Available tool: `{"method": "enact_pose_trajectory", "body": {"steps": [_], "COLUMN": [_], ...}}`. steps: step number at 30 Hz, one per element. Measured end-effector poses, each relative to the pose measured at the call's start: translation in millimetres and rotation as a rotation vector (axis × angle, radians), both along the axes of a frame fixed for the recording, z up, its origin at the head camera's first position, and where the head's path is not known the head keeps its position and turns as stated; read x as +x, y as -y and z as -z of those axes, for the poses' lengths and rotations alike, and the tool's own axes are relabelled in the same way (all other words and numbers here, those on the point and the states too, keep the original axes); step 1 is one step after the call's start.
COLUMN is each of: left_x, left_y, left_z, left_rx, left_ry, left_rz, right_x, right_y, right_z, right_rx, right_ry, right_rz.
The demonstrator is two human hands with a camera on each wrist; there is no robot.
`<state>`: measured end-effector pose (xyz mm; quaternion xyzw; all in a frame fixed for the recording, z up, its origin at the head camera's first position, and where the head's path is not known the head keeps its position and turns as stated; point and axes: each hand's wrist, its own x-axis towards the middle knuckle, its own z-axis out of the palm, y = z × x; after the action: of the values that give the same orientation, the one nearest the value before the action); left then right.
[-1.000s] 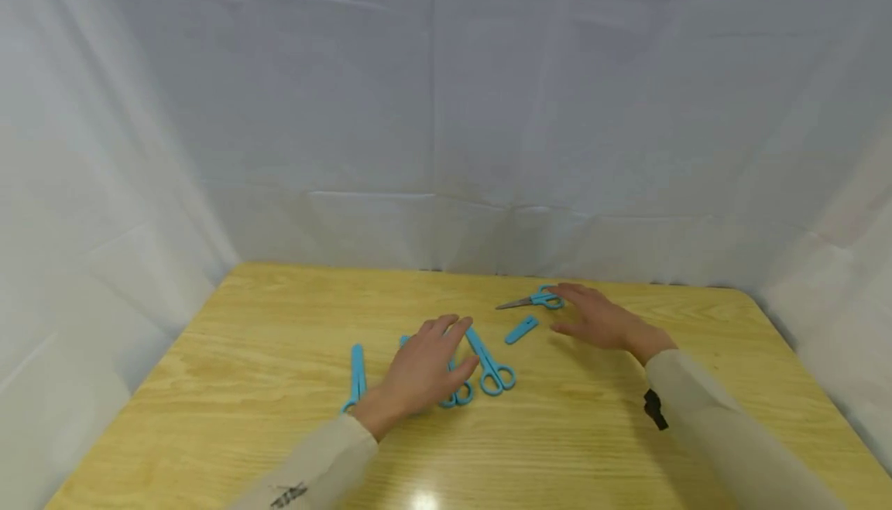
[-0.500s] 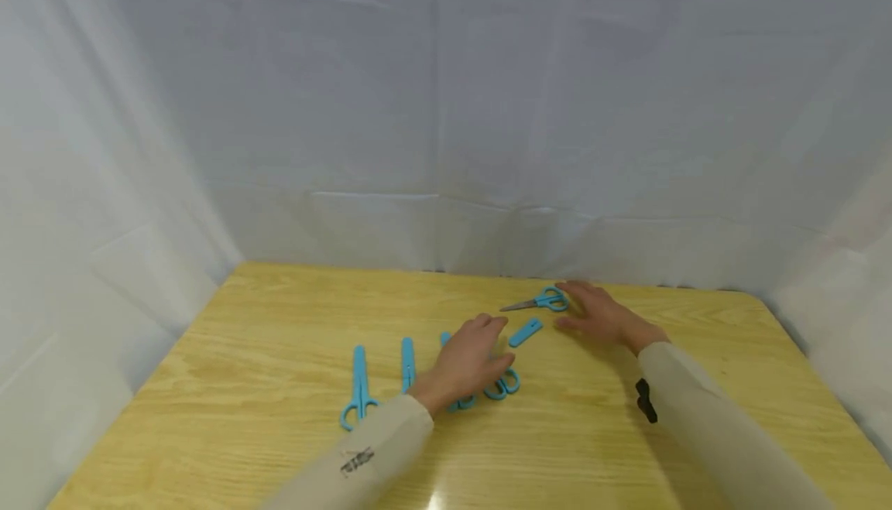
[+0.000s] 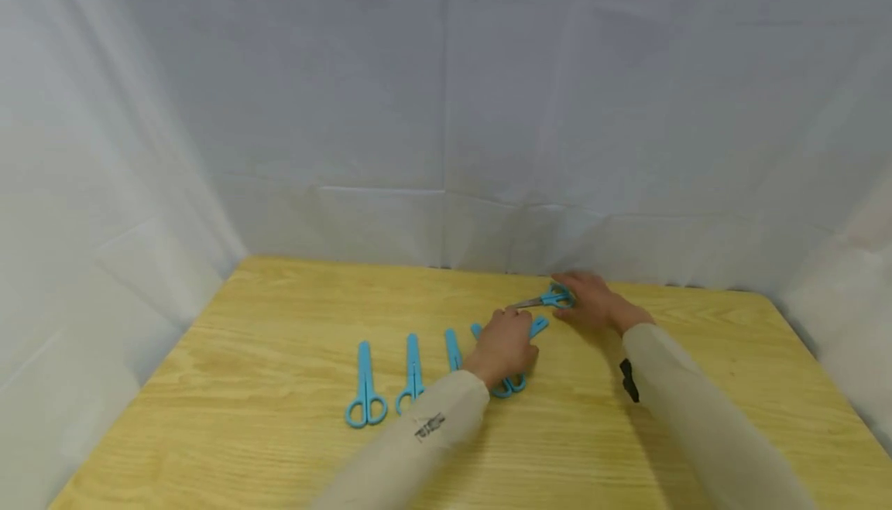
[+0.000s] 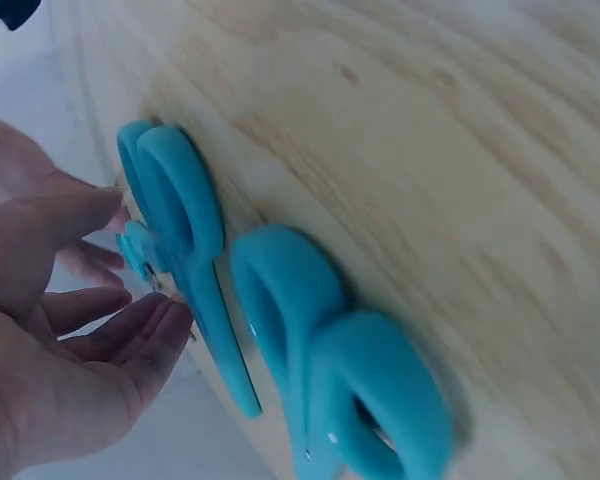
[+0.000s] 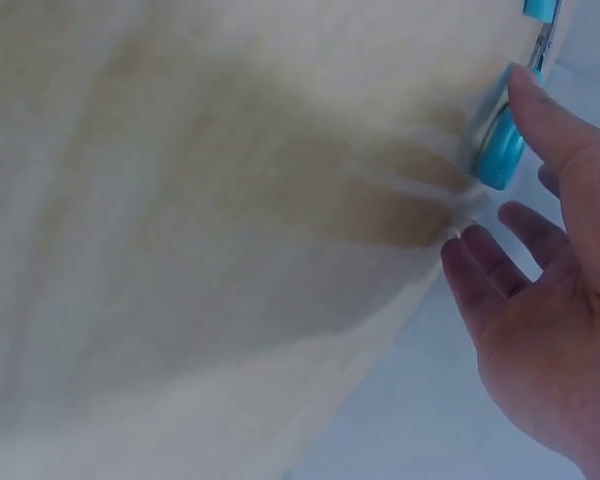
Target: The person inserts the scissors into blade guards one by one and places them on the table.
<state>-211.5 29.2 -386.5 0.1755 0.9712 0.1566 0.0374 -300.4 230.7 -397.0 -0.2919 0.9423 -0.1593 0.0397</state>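
My left hand [image 3: 506,346] reaches over the near end of a loose blue blade cover [image 3: 539,326]. In the left wrist view its thumb and fingers stand apart. Beyond, a pair of scissors [image 3: 557,296] with blue handles lies with bare metal blades pointing left. My right hand [image 3: 592,299] is at these handles; in the right wrist view the thumb meets a handle [image 5: 502,150] and the other fingers are spread. Several covered blue scissors lie in a row: one pair [image 3: 365,390] leftmost, another [image 3: 413,363] beside it, a third [image 3: 453,349] and a rightmost pair [image 3: 516,386], partly behind my left arm.
Everything lies on a yellow wooden table [image 3: 279,324]. White sheeting [image 3: 348,224] hangs close behind the table's back edge and along both sides. My left sleeve [image 3: 425,432] crosses above the row of scissors.
My left hand has moved right, from above the covered scissors to the loose blade cover, uncovering the left pairs. My right hand has edged closer around the bare scissors' handles.
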Motion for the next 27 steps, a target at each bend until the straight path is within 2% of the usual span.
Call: {"method": "enact_pose_trajectory", "body": {"steps": [4,7,11,16,23,27], "left_x": [-1.6,-1.5,-5.6,-11.3,-15.6,-18.6], "left_y": [-9.2,-13.8,-19.0,-21.9,-23.7,-23.5], "left_z": [2.0,0.7,0.4,2.8,1.2,0.3], "left_rx": [-0.072,-0.087,-0.08,-0.096,-0.125,-0.098], "left_ry": [0.001,0.009,0.032,0.038,0.037,0.054], "left_rz": [-0.018,-0.034,-0.058,-0.079,-0.068,-0.089], "right_x": [-2.4,-3.8,-6.2,-7.4,-6.0,-4.8], "right_y": [4.0,7.8,10.4,11.5,10.5,12.3], "right_z": [-4.4,-8.4,-12.4,-14.1,-14.4,-15.1], "right_rx": [0.027,0.051,0.113,0.169,0.116,0.112], "right_ry": [0.021,0.027,0.061,0.13,0.092,0.069], "right_rz": [-0.052,-0.089,-0.07,-0.005,-0.02,-0.024]}}
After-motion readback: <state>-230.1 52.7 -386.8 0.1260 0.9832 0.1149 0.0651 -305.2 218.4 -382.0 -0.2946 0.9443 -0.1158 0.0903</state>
